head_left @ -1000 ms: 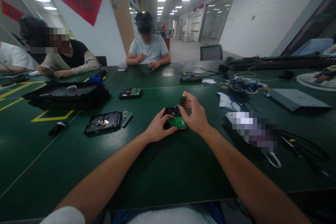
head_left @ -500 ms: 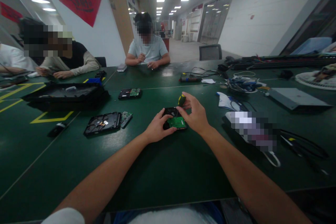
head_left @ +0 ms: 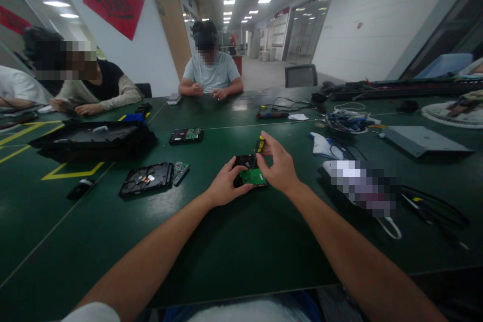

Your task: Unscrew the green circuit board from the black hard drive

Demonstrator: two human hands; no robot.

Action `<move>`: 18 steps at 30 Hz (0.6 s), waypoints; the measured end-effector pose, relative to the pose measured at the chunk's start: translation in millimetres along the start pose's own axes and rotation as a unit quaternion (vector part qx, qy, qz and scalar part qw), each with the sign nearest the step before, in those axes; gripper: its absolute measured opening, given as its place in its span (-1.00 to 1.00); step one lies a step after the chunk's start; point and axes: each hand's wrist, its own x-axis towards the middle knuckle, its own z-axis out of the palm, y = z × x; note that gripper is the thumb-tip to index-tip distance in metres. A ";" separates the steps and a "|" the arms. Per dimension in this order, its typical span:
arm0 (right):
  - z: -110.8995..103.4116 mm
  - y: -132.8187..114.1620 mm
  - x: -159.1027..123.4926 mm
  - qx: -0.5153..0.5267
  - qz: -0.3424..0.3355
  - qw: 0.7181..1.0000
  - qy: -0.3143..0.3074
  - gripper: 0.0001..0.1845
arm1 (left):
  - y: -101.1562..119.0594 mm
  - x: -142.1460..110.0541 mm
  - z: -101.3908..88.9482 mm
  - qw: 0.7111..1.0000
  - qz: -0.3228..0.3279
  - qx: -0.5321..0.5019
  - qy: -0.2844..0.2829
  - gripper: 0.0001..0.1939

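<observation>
A hard drive (head_left: 246, 161) lies on the green table in front of me, its green circuit board (head_left: 253, 177) facing up. My left hand (head_left: 229, 183) grips the drive from the left, thumb along the near edge and fingers over the far side. Above the drive's right part, my right hand (head_left: 278, 163) pinches a screwdriver (head_left: 260, 144) with a dark green and yellow handle, held roughly upright. Its shaft points down at the drive; the tip is too small to make out. Left of my hands sit another hard drive (head_left: 146, 179) and a loose circuit board (head_left: 181, 173).
Farther back lies a third hard drive (head_left: 185, 136), near a black tray (head_left: 90, 138). To the right are a white power strip-like object (head_left: 332, 173), partly blurred, a grey metal box (head_left: 424, 142) and cables (head_left: 433, 201). A person (head_left: 211, 73) sits across the table; others sit at left.
The screwdriver handle has turned in my right fingers, showing different yellow patches. My left hand keeps its place on the hard drive. The view has shifted slightly.
</observation>
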 end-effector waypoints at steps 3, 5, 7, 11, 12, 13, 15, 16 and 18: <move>1.1 0.7 0.2 -0.005 -0.008 1.000 0.010 -0.38 | -1.2 0.5 1.1 1.000 0.002 0.002 0.004 -0.35; 1.9 1.4 0.4 -0.005 -0.016 1.000 0.019 -0.37 | -1.8 1.0 1.8 1.000 0.005 0.002 0.007 -0.36; 2.6 1.7 0.4 0.001 -0.022 0.999 0.024 -0.36 | -1.9 1.2 1.9 1.000 0.007 0.002 0.007 -0.37; 2.8 1.6 0.3 0.002 -0.019 0.999 0.026 -0.37 | -0.4 0.5 0.7 1.000 0.007 0.000 0.006 -0.37; 2.7 1.5 0.3 -0.001 -0.017 0.999 0.028 -0.38 | 0.1 0.2 0.2 1.000 0.007 -0.002 0.007 -0.37; 2.6 1.5 0.3 -0.003 -0.016 0.999 0.029 -0.39 | 0.7 0.0 -0.2 1.000 0.006 -0.003 0.007 -0.37; 2.4 1.7 0.4 -0.003 -0.017 0.999 0.028 -0.39 | 1.5 -0.1 -0.7 1.000 0.005 -0.003 0.006 -0.37; 2.4 1.8 0.4 -0.001 -0.018 0.999 0.026 -0.39 | 1.7 0.0 -0.8 1.000 0.004 -0.001 0.005 -0.37; 2.6 2.1 0.5 0.005 -0.018 1.000 0.025 -0.39 | 1.6 0.2 -0.6 1.000 0.004 0.002 0.004 -0.36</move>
